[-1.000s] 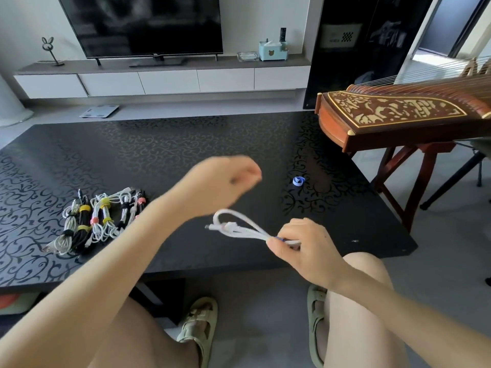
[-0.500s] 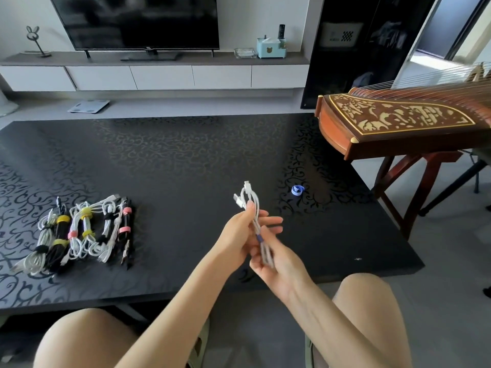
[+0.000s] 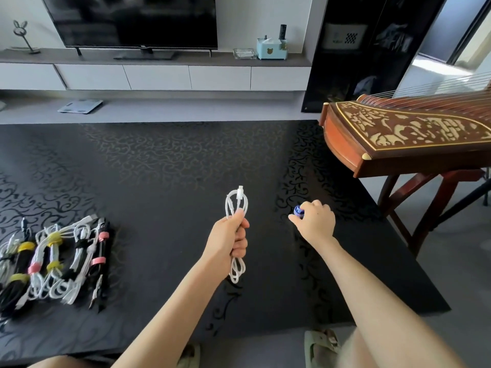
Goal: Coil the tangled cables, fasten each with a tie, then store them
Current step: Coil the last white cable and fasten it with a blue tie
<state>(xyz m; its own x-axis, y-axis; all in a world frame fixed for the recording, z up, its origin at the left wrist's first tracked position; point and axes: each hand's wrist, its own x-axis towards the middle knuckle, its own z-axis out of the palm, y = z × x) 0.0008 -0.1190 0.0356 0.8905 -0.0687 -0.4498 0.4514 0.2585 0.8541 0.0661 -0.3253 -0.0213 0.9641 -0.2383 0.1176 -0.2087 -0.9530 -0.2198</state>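
Note:
My left hand (image 3: 230, 240) is closed around the middle of a coiled white cable (image 3: 237, 203), held upright above the black table (image 3: 164, 166). Loops stick out above and below the fist, and a plug points up at the top. To the right, my right hand (image 3: 314, 221) rests on the table with its fingertips pinched on a small blue tie roll (image 3: 298, 210). At the left of the table lies a row of coiled white and black cables (image 3: 55, 258) bound with yellow and pink ties.
A wooden stringed zither (image 3: 403, 134) on a stand juts over the table's right side. Beyond the table stand a low white TV cabinet (image 3: 156, 75) with a television, a scale (image 3: 79, 106) on the floor and a dark cabinet (image 3: 353, 49). My sandalled feet show at the bottom.
Both hands were on the white cable half a second ago. Now only the left holds it, and the right has reached out to the right and closed on the blue tie roll.

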